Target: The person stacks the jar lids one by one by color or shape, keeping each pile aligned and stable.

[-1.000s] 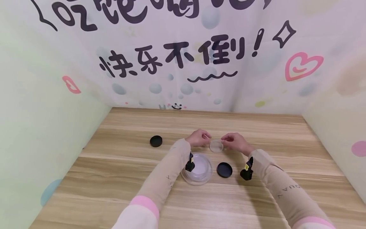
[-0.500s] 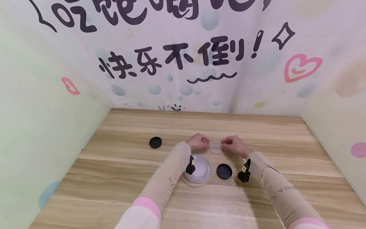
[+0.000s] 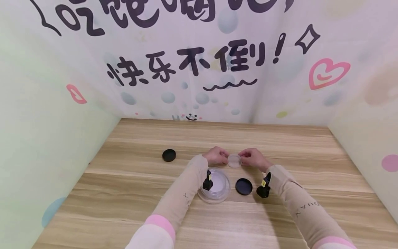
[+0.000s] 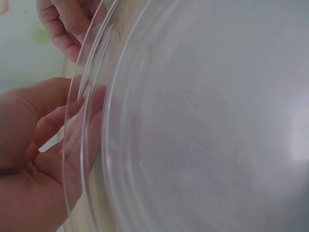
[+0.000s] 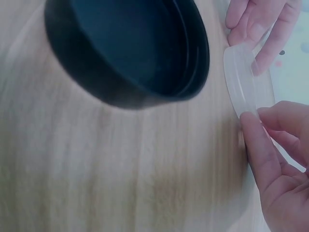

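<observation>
A small clear round lid (image 3: pixel 234 160) with a low rim is between my two hands, in the far middle of the table. My right hand (image 3: pixel 255 159) pinches its right edge between thumb and fingers, as the right wrist view shows on the lid (image 5: pixel 240 79). My left hand (image 3: pixel 216 155) pinches the opposite edge; some of its fingertips are hidden behind the lid. Below my left wrist sits a larger clear round dish (image 3: pixel 224 193), whose rims fill much of the left wrist view. A black round lid (image 3: pixel 244 186), hollow side up, lies to the dish's right.
Another black round lid (image 3: pixel 169 155) lies farther left on the wooden table (image 3: pixel 124 207). A printed cloth backdrop (image 3: pixel 140 100) borders the table's far edge, and pale side panels (image 3: pixel 46 138) stand left and right.
My left hand has come down and its fingers have closed in on the small clear lid's left edge. My right hand keeps its hold on the right edge. The other things stay put.
</observation>
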Demonstrator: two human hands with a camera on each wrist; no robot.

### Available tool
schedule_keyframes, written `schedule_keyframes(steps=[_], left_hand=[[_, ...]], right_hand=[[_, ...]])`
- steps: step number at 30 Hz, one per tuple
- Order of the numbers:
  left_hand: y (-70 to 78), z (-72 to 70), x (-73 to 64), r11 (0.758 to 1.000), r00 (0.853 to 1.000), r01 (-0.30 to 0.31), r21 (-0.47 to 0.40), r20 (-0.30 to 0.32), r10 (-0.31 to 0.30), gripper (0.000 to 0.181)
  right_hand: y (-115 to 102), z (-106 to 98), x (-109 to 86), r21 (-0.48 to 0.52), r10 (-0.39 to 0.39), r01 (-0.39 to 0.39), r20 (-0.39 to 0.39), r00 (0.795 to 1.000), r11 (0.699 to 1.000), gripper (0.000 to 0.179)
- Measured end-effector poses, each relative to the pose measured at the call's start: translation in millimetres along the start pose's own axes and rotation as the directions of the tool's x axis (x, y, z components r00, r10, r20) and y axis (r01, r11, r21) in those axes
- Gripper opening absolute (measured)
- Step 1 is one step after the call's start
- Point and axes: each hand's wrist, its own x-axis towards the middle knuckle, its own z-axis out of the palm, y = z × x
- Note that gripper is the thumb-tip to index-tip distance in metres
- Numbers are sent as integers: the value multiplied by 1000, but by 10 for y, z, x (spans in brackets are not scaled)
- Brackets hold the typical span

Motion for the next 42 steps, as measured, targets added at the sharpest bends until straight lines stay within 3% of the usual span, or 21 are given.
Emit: schedule_keyframes(steps=[4, 5, 7, 9, 12, 14, 15, 19, 20, 21, 23, 27, 28, 42], left_hand=[[196, -80, -244, 999, 1000, -6, -37, 13, 6, 35], [94, -79, -128, 996, 999, 2, -84, 34, 0, 34], [4, -60, -49, 993, 999, -9, -114, 39, 13, 35], [-93, -18, 60, 990, 999, 30, -141, 40, -25, 35], [-181, 0, 121, 984, 998, 17, -176, 54, -8, 36], [-99, -33, 28, 980, 997, 42, -193, 75, -27, 36], [-64, -54, -21, 980, 997, 23, -200, 80, -7, 35], [403, -225, -494, 979, 994, 70, -192, 91, -53, 36], [494, -263, -590, 980, 996, 57, -189, 82, -43, 35], [498, -286, -610, 979, 997, 9, -204, 74, 7, 32], [676, -354, -779, 975, 998, 9, -221, 55, 3, 30], [827, -461, -944, 959, 998, -33, -282, 38, 46, 28], [928, -499, -1039, 961, 999, -4, -276, 34, 14, 30], [983, -734, -1328, 978, 995, -47, -205, 71, 63, 31]], right_hand=[[7, 20, 27, 12, 8, -8, -4, 1000, 1000, 25], [7, 22, 32, 13, 9, -9, -4, 1000, 1000, 24], [1, 25, 36, 9, 7, -7, -3, 1000, 1000, 24], [-11, 28, 34, 4, 8, -8, 3, 1000, 1000, 24], [-36, 33, 20, -12, 4, -3, 13, 1000, 1000, 23], [-56, 36, 6, -26, -3, 3, 18, 1000, 1000, 22], [-66, 36, -2, -36, -14, 14, 21, 1000, 999, 22], [-99, 36, -22, -43, -30, 30, 1, 1000, 999, 22], [-108, 34, -26, -42, -35, 34, -4, 999, 999, 22], [-118, 32, -30, -41, -42, 41, -12, 999, 998, 23], [-137, 27, -29, -49, -55, 53, -25, 998, 997, 23], [-209, 30, -24, -58, -85, 83, -43, 995, 995, 24], [-229, 34, -22, -62, -92, 89, -48, 995, 994, 24], [-485, 153, -104, -76, -195, 192, -33, 980, 978, 20]])
